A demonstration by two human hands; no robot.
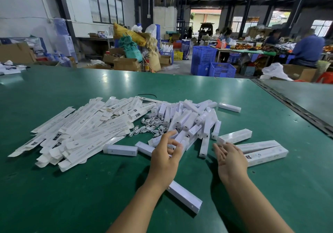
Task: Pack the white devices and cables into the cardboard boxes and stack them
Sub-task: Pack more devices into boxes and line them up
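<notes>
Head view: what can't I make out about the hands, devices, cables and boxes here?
- Left hand: head view, fingers blurred; whether they grip a device is unclear.
- Device by the left forearm: head view, far end hidden under the forearm.
- Cables: head view, partly buried under the device pile; count unclear.
- Flat boxes: head view, print too small to read.
- Closed boxes: head view, contents hidden by their walls.

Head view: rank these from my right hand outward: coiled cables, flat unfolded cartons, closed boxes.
1. Closed boxes: just right of the right hand, nearly touching it.
2. Coiled cables: centre, to the hand's left and farther back.
3. Flat unfolded cartons: spread at the far left.
</notes>
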